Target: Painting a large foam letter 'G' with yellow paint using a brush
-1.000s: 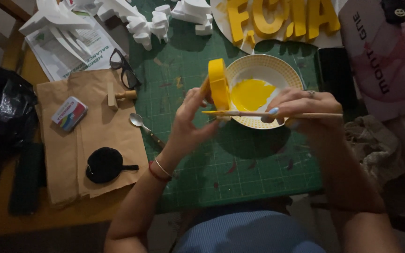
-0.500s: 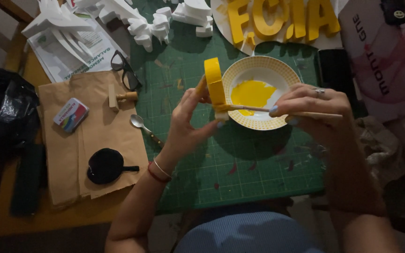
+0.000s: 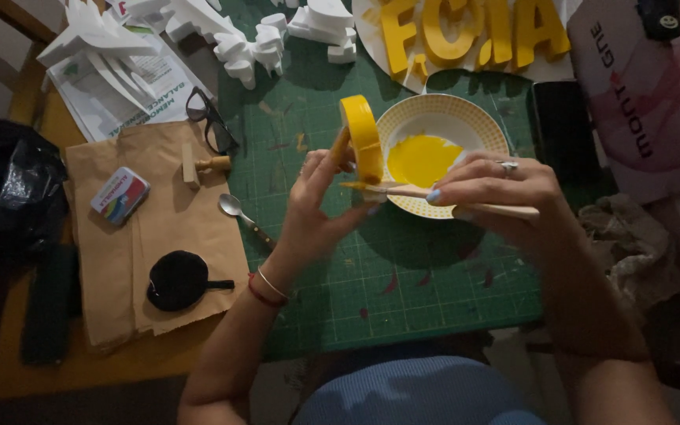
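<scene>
While left hand holds yellow piece | right hand brushes it

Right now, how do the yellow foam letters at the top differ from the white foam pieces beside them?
The yellow foam letters are coated in paint; the white foam pieces are bare. The yellow foam letters lie together on a pale round board; the white foam pieces lie scattered on the green cutting mat and papers. Both look like thick cut-out foam shapes.

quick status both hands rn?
Left hand: closed on a yellow foam shape.
Right hand: closed on a paintbrush.
</scene>
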